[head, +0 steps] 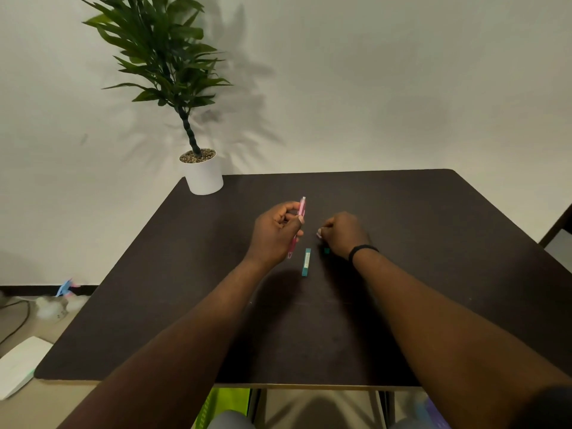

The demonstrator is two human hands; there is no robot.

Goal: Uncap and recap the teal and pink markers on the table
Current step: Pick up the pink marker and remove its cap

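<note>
Pink, slim plastic marker (297,224) sits in my left hand (272,232), pinched between thumb and curled fingers. Its barrel runs nearly upright on my feed, one end poking out above the fingers, the other below the heel of the hand, clear of the dark brown tabletop (433,243).

Right hand (343,232) is curled into a loose fist, knuckles up, resting low at the table just beside the left. A small pale pink piece (318,234) shows at its fingertips; looks pinched there, but I cannot tell whether it is the cap. Black band (362,250) on that wrist.

Teal marker body (306,262) lies flat on the table, just nearer me than the gap between the two hands, touched by neither. A small teal bit (327,250) lies at the heel of the right hand, mostly hidden; too small to identify.

Beyond the left hand, at the far table corner, stands a white pot (204,178) with a green leafy plant (167,51).
</note>
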